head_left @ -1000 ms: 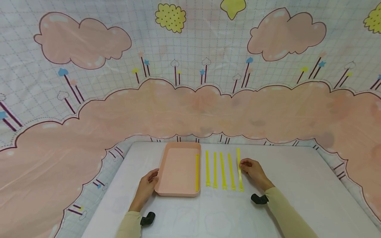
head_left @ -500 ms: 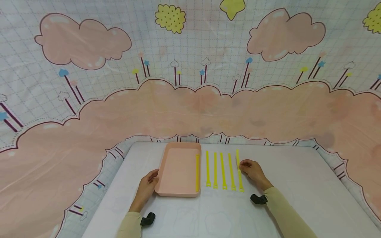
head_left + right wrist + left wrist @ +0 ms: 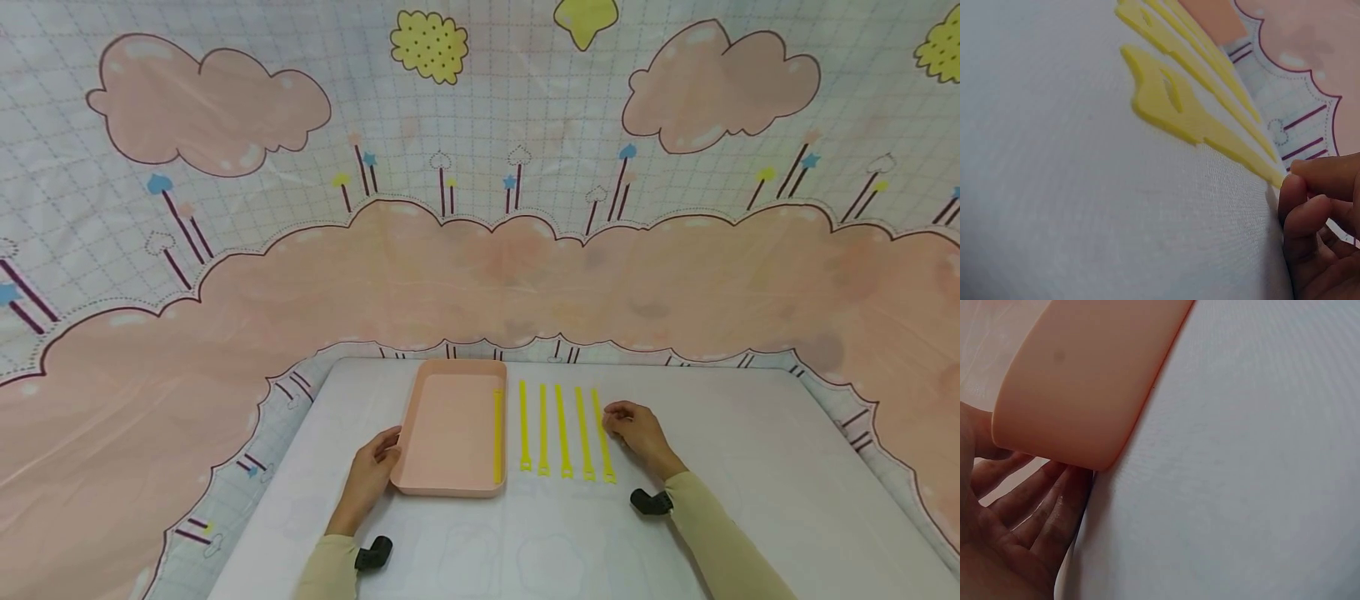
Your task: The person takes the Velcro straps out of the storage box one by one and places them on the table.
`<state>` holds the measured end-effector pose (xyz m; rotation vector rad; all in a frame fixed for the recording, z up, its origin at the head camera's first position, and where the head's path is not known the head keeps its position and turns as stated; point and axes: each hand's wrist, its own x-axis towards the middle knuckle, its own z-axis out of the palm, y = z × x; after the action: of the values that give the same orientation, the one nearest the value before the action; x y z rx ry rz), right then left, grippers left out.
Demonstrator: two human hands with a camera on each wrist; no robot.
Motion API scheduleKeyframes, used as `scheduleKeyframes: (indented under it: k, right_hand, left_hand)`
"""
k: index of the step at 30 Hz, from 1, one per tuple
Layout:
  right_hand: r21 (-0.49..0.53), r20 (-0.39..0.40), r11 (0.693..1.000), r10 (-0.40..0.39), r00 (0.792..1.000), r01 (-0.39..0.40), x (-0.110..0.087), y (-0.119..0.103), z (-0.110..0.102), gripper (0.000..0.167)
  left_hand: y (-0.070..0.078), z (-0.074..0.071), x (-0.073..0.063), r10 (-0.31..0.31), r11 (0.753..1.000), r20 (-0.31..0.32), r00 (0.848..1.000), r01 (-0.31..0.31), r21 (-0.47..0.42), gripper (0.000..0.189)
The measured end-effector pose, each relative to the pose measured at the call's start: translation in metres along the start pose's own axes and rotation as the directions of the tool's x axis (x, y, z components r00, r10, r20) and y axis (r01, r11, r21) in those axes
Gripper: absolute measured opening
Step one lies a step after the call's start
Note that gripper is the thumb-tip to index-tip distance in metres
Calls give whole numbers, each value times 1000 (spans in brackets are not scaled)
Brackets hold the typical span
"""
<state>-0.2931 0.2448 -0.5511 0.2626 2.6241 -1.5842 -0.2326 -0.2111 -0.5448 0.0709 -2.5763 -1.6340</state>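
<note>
My left hand holds a shallow peach-pink tray by its left side. In the left wrist view, the thumb lies at the rim of the tray wall and the fingers reach beneath it. My right hand pinches at the right edge of the rightmost yellow cable tie, a flat strap with a wide slotted head. Its slotted head points toward the person, and its far part ends at the fingertips in the right wrist view. One yellow cable tie lies inside the tray along its right wall.
Several more yellow cable ties lie side by side between the tray and the right hand, slotted heads toward the person. White cloth covers the table. Behind hangs a patterned cloud curtain. Black wrist devices sit on both wrists.
The rightmost cable tie's far end has come down and left, so it now lies straighter in line with the others. The left hand and tray stay put.
</note>
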Motion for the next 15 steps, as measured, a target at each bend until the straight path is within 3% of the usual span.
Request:
scheduleKeyframes:
  k: [7,15]
  right_hand:
    - [70,2,997,24,1000,-24,-6,-2,-2,28]
    - [76,14,995,-61,998,60,-16,-16,-3,28]
  left_hand:
    - [-1,0,2,-2,1000,6,1000,2,1,40]
    - [-2,-1,1,3,1000,5,1000,-4,9,39]
